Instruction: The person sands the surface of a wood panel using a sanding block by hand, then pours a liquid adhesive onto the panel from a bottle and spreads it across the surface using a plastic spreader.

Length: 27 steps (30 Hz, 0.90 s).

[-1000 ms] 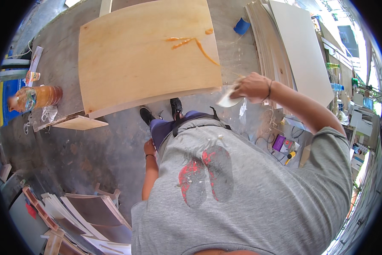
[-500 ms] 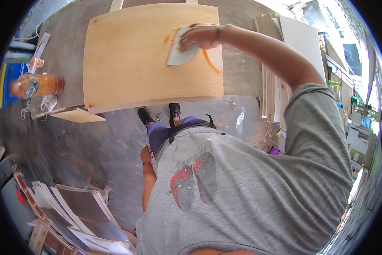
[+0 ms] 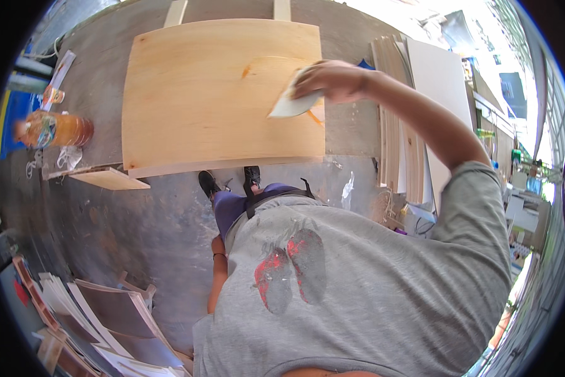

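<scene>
My right hand (image 3: 337, 81) is closed on a thin, flat white pad (image 3: 287, 105), perhaps a folded cloth or a flexible spreader. It is over the right side of a pale wooden board (image 3: 194, 107) that lies on a worktable. Beside the pad, a wet orange streak (image 3: 316, 118) runs near the board's right edge. A smaller orange smear (image 3: 245, 72) marks the wood farther left. My left hand (image 3: 217, 245) hangs down by my left thigh. Its fingers are mostly hidden, so I cannot tell what they do.
A large bottle of amber liquid (image 3: 65, 130) lies left of the board, near a small orange-and-white cup (image 3: 55, 96). Stacked panels (image 3: 392, 113) stand at the right. Two wooden battens (image 3: 175, 12) jut out behind the board. Offcuts and frames (image 3: 116, 308) lean at the lower left.
My right hand has moved right and nearer to me with the white pad. More of the orange smear shows, while the streak by the right edge looks shorter.
</scene>
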Tool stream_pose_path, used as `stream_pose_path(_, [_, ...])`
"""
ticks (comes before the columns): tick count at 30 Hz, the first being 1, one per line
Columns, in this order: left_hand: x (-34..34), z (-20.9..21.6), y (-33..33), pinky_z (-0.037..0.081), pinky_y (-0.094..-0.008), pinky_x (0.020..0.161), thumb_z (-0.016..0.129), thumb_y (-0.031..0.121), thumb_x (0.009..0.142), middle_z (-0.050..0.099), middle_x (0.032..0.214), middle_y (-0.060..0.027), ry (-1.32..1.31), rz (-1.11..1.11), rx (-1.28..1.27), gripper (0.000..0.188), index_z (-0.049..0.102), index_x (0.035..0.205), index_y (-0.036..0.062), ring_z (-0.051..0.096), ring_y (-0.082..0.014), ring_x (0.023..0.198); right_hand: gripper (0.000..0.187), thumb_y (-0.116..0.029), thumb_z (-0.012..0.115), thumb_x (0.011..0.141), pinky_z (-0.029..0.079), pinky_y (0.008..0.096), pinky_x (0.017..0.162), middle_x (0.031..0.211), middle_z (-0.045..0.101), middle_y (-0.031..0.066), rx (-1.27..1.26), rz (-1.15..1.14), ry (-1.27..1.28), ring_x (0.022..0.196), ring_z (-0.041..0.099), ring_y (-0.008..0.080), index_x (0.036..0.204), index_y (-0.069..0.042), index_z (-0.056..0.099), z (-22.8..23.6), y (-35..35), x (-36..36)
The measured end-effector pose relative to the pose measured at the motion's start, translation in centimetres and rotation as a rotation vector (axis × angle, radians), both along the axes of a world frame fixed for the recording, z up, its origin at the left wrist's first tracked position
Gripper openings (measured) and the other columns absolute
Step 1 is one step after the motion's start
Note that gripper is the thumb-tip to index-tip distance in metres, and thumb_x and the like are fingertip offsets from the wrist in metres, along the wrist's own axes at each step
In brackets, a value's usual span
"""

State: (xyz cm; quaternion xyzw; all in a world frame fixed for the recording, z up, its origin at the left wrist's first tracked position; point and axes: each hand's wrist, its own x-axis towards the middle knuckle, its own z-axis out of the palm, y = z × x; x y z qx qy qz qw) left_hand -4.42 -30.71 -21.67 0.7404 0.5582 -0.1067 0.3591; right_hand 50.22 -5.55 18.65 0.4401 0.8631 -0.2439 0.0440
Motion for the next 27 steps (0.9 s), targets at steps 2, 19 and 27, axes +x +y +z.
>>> stream_pose_path(2, [0.5, 1.1, 2.3, 0.050, -0.0416, 0.061, 0.047, 0.021, 0.089, 0.066, 0.080, -0.0153, -0.075, 0.219, -0.102, 0.022, 0.062, 0.098, 0.0072, 0.064, -0.0313, 0.074, 0.046, 0.001, 0.052, 0.071, 0.042, 0.0364, 0.090, 0.112, 0.062, 0.0066, -0.047, 0.081, -0.093, 0.107, 0.055, 0.0266, 0.112, -0.019, 0.064, -2.9, 0.6, -2.5])
stream_pose_path(19, [2.5, 1.8, 6.0, 0.046, -0.0407, 0.064, 0.048, 0.031, 0.090, 0.064, 0.079, -0.0140, -0.177, 0.399, -0.078, 0.032, 0.064, 0.084, 0.0041, 0.062, -0.0299, 0.075, 0.055, 0.000, 0.054, 0.073, 0.041, 0.0365, 0.099, 0.127, 0.052, 0.0103, 0.247, -0.126, -0.145, 0.118, 0.050, 0.0248, 0.126, -0.014, 0.050, -2.1, -3.5, -5.4])
stream_pose_path(27, [-0.4, -3.0, 2.7, 0.047, -0.0435, 0.060, 0.046, 0.028, 0.091, 0.065, 0.083, -0.0134, -0.114, 0.277, 0.130, 0.026, 0.064, 0.091, 0.0088, 0.060, -0.0335, 0.077, 0.050, -0.005, 0.049, 0.074, 0.052, 0.0338, 0.064, 0.109, 0.060, 0.0012, -0.045, -0.180, -0.346, 0.093, 0.062, 0.0195, 0.121, -0.020, 0.052, -0.9, -6.7, -7.2])
